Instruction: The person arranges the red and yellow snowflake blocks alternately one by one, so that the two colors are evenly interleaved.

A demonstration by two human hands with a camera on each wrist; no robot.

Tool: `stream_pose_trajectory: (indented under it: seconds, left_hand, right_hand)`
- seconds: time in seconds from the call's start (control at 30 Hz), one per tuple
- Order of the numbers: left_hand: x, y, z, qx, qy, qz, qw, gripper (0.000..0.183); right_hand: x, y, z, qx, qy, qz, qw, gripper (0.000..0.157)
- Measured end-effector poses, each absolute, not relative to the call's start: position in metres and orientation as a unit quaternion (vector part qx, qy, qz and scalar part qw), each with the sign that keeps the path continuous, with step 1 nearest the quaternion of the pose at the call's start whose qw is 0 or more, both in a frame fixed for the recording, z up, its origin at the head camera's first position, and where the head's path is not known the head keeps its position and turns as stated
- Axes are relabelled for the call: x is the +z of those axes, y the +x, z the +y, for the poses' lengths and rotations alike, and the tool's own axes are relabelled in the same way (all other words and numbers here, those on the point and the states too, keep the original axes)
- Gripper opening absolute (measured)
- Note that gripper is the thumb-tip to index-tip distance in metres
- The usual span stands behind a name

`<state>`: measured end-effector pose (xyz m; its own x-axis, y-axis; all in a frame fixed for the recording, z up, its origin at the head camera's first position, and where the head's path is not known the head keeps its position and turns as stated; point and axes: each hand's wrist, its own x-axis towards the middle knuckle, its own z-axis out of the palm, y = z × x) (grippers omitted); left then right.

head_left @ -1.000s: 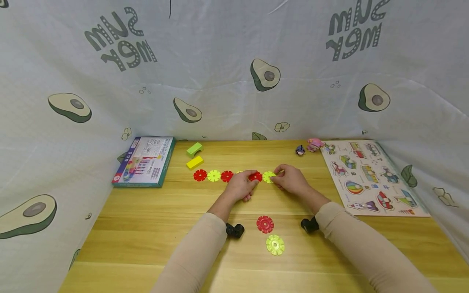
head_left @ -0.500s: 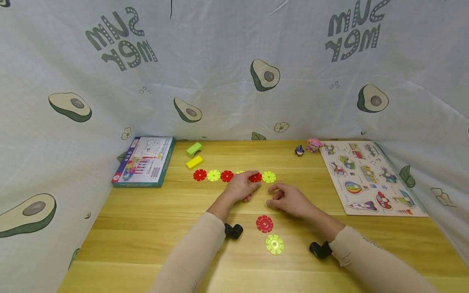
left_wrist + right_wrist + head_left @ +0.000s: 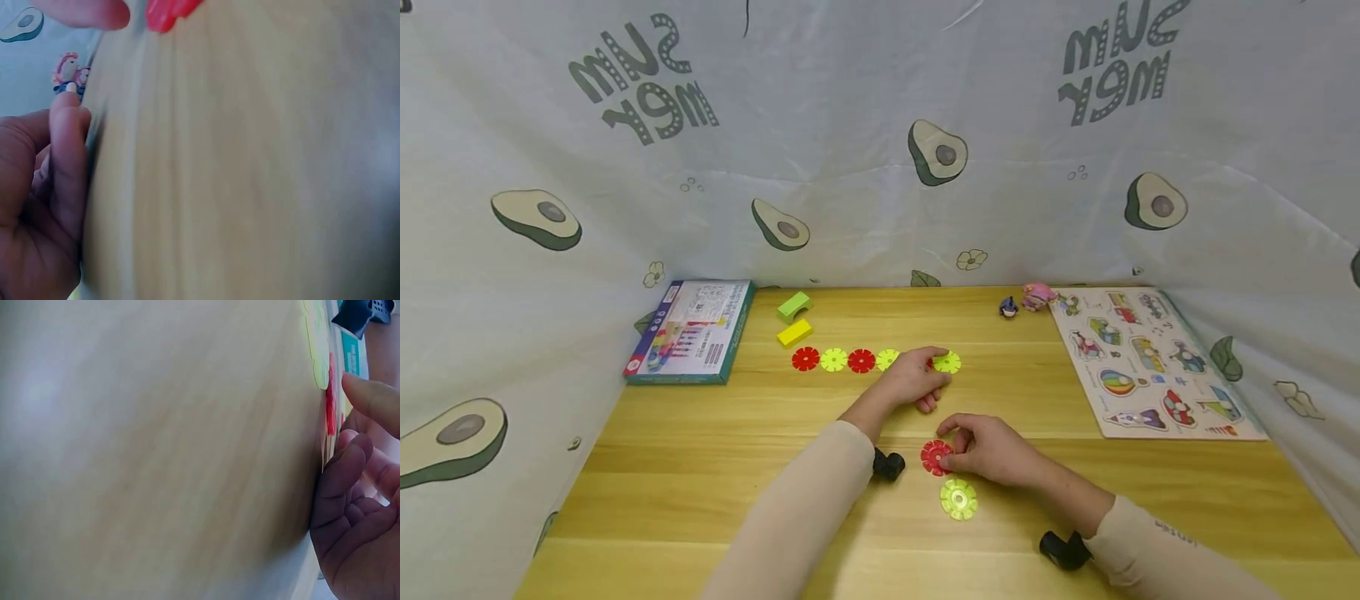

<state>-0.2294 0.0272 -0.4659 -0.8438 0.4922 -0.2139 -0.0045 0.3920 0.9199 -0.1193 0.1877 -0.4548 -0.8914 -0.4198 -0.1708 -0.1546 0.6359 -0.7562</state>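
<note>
Flat, notched plastic discs in red and yellow-green form a row across the table. My left hand (image 3: 913, 379) lies over the row's right part, its index finger reaching to the last yellow-green disc (image 3: 951, 364); it mostly covers a red disc there. Closer to me, my right hand (image 3: 992, 450) is at a loose red disc (image 3: 932, 457), thumb on or just over its right edge, index finger apart beyond it. In the right wrist view, this red disc (image 3: 331, 400) is seen edge-on beside the thumb. Just below it lies another yellow-green disc (image 3: 958, 500).
A boxed set (image 3: 692, 331) lies at the back left, near a green arched block (image 3: 793, 306) and a yellow block (image 3: 794, 332). Two small figurines (image 3: 1037, 297) stand at the back right, beside a picture puzzle board (image 3: 1150, 367). A printed cloth (image 3: 850, 150) hangs behind the table.
My right hand has left the row's last yellow-green disc and come down toward me to the loose red disc. My left hand has shifted right along the row.
</note>
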Motion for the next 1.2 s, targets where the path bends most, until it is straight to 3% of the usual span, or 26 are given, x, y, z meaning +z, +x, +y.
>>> stream_pose_trajectory:
  seconds: [0.3,0.67,1.2]
  left_hand:
    - [-0.475,-0.229,0.035,0.508,0.126,0.830,0.193,0.049]
    - [-0.472,-0.229,0.039,0.484,0.108,0.847,0.192,0.046]
    - [-0.472,-0.229,0.039,0.481,0.104,0.850,0.188,0.045]
  right_hand:
    - [-0.454,-0.119,0.184,-0.361,-0.169,0.899,0.182,0.038]
    - [-0.450,-0.120,0.180,-0.330,-0.153,0.914,0.180,0.037]
    - [-0.450,-0.127,0.195,-0.480,-0.096,0.853,0.179,0.028]
